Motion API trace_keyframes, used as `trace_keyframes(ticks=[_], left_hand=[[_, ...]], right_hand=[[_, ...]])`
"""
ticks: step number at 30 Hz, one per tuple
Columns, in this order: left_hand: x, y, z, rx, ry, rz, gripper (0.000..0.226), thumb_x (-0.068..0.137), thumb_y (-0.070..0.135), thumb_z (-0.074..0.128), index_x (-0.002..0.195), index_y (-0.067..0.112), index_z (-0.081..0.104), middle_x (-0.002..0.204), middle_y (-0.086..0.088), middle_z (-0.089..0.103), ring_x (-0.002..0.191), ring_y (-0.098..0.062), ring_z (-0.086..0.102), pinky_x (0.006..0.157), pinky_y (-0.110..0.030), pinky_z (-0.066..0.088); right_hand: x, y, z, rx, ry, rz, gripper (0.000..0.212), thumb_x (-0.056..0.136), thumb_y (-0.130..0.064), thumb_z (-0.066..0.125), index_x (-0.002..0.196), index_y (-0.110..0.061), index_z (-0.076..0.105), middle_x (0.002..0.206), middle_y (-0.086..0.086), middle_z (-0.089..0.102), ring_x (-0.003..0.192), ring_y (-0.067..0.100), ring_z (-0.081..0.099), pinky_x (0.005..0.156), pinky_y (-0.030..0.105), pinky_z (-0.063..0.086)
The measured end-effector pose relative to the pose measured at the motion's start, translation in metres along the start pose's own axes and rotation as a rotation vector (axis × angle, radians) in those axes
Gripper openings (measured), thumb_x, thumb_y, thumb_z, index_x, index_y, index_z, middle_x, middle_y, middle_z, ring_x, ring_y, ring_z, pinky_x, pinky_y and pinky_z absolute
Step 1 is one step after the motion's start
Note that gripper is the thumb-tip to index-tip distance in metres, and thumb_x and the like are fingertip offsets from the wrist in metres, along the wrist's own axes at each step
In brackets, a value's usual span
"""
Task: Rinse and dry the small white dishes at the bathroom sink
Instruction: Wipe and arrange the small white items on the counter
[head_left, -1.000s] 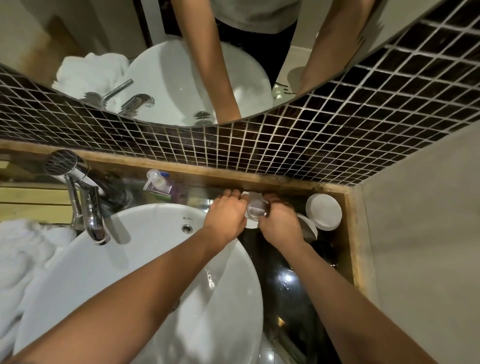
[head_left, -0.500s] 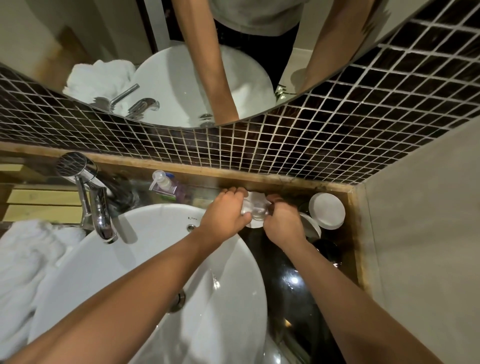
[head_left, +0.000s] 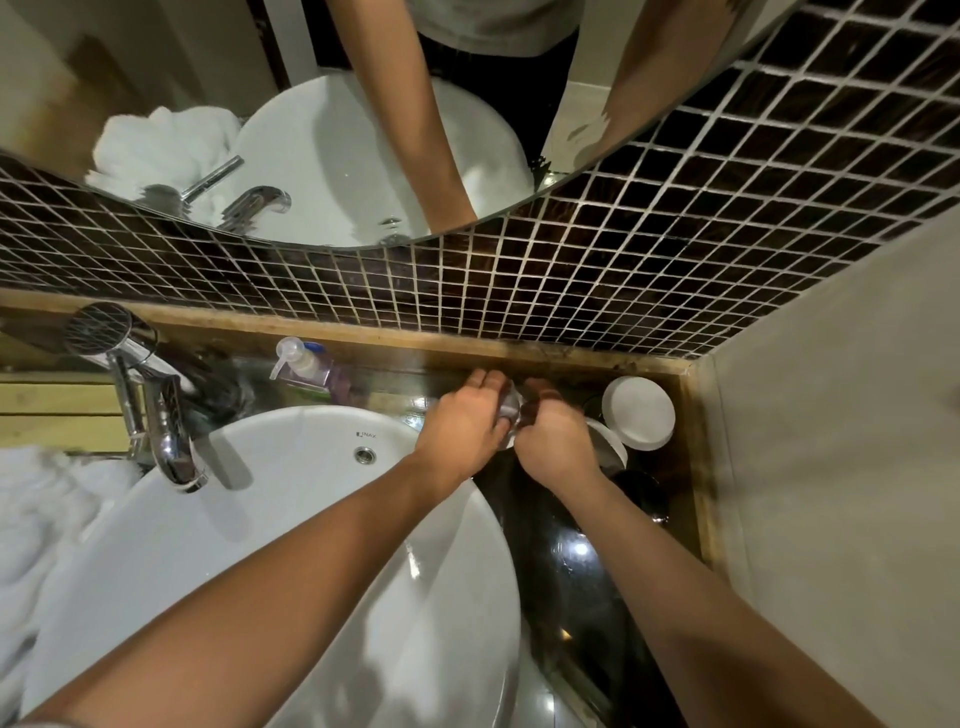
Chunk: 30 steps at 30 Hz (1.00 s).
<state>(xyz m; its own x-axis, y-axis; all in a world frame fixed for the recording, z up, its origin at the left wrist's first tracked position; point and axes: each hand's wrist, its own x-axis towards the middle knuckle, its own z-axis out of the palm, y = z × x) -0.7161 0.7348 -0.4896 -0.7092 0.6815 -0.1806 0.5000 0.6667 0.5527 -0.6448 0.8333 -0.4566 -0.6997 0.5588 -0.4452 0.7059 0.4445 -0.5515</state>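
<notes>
My left hand (head_left: 462, 426) and my right hand (head_left: 553, 436) meet over the dark counter, just right of the sink's back rim. Both are closed around a small pale dish (head_left: 511, 410), and only a sliver of it shows between my fingers. A round white dish (head_left: 638, 413) sits in the counter's far right corner. Another white dish (head_left: 613, 447) lies beside it, partly under my right hand.
The white basin (head_left: 311, 545) fills the lower middle, with a chrome faucet (head_left: 166, 436) at its left. A pump soap bottle (head_left: 304, 364) stands behind the basin. White towels (head_left: 36, 519) are piled at far left. The tiled wall and the right wall (head_left: 831, 467) box in the corner.
My hands have drawn closer together and now cover most of the small dish, which showed plainly between them a second ago. The view has shifted slightly.
</notes>
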Motion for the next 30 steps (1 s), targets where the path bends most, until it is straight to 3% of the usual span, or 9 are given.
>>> trace_keyframes(ticks=[9, 15, 18, 20, 24, 27, 28, 30], left_hand=[[-0.002, 0.0, -0.002, -0.125, 0.006, -0.002, 0.043, 0.089, 0.018, 0.064, 0.13, 0.017, 0.052, 0.134, -0.005, 0.052, 0.114, -0.028, 0.058, 0.099, -0.042, 0.049], [-0.007, -0.004, -0.005, -0.174, 0.002, -0.042, 0.045, 0.091, 0.017, 0.059, 0.135, 0.016, 0.05, 0.137, -0.008, 0.053, 0.121, -0.028, 0.054, 0.106, -0.042, 0.043], [-0.013, 0.001, -0.004, -0.263, -0.062, -0.129, 0.058, 0.094, 0.014, 0.052, 0.148, 0.013, 0.033, 0.152, -0.011, 0.038, 0.138, -0.028, 0.037, 0.112, -0.035, 0.029], [-0.017, 0.004, -0.001, -0.283, -0.15, -0.116, 0.065, 0.094, 0.012, 0.048, 0.152, 0.012, 0.021, 0.16, -0.013, 0.021, 0.146, -0.029, 0.023, 0.115, -0.035, 0.024], [-0.023, 0.003, 0.004, -0.223, -0.23, -0.083, 0.074, 0.094, 0.012, 0.048, 0.156, 0.017, 0.008, 0.164, -0.011, 0.0, 0.15, -0.029, 0.004, 0.121, -0.042, 0.018], [-0.022, 0.005, 0.004, -0.204, -0.22, -0.069, 0.073, 0.093, 0.012, 0.049, 0.155, 0.017, 0.011, 0.164, -0.012, 0.004, 0.15, -0.03, 0.007, 0.119, -0.039, 0.02], [-0.022, 0.006, 0.004, -0.197, -0.213, -0.057, 0.073, 0.092, 0.012, 0.05, 0.155, 0.017, 0.013, 0.163, -0.012, 0.006, 0.149, -0.03, 0.009, 0.118, -0.039, 0.021], [-0.021, 0.009, 0.003, -0.197, -0.199, -0.046, 0.071, 0.091, 0.013, 0.051, 0.153, 0.016, 0.017, 0.162, -0.013, 0.011, 0.148, -0.031, 0.013, 0.117, -0.039, 0.022]], right_hand=[[0.005, 0.0, 0.005, 0.185, -0.023, 0.12, 0.048, 0.098, -0.012, 0.064, 0.143, -0.025, 0.054, 0.138, 0.005, 0.061, 0.13, 0.027, 0.057, 0.092, 0.031, 0.041], [0.004, -0.003, 0.008, 0.263, -0.036, 0.12, 0.05, 0.096, -0.007, 0.064, 0.142, -0.023, 0.054, 0.133, 0.003, 0.062, 0.128, 0.025, 0.058, 0.093, 0.03, 0.043], [0.005, 0.0, 0.006, 0.392, -0.055, 0.163, 0.051, 0.094, -0.005, 0.065, 0.141, -0.023, 0.055, 0.122, -0.006, 0.06, 0.124, 0.019, 0.058, 0.092, 0.031, 0.045], [0.004, 0.001, 0.004, 0.57, -0.096, 0.223, 0.052, 0.095, -0.007, 0.062, 0.143, -0.024, 0.053, 0.129, -0.004, 0.062, 0.121, 0.017, 0.058, 0.096, 0.035, 0.051], [0.004, -0.001, 0.002, 0.864, -0.162, 0.35, 0.038, 0.104, -0.011, 0.048, 0.141, -0.017, 0.053, 0.118, 0.015, 0.07, 0.098, 0.025, 0.07, 0.091, 0.044, 0.06], [0.004, -0.001, -0.001, 0.884, -0.212, 0.337, 0.037, 0.108, -0.018, 0.04, 0.14, -0.007, 0.054, 0.09, 0.009, 0.069, 0.07, 0.013, 0.068, 0.083, 0.04, 0.06], [0.003, -0.002, -0.001, 0.886, -0.22, 0.327, 0.037, 0.109, -0.021, 0.038, 0.138, -0.005, 0.056, 0.088, 0.007, 0.07, 0.07, 0.012, 0.068, 0.08, 0.037, 0.06], [0.002, -0.004, -0.002, 0.923, -0.22, 0.328, 0.038, 0.111, -0.027, 0.036, 0.135, -0.008, 0.058, 0.108, 0.011, 0.073, 0.096, 0.021, 0.072, 0.093, 0.041, 0.058]])
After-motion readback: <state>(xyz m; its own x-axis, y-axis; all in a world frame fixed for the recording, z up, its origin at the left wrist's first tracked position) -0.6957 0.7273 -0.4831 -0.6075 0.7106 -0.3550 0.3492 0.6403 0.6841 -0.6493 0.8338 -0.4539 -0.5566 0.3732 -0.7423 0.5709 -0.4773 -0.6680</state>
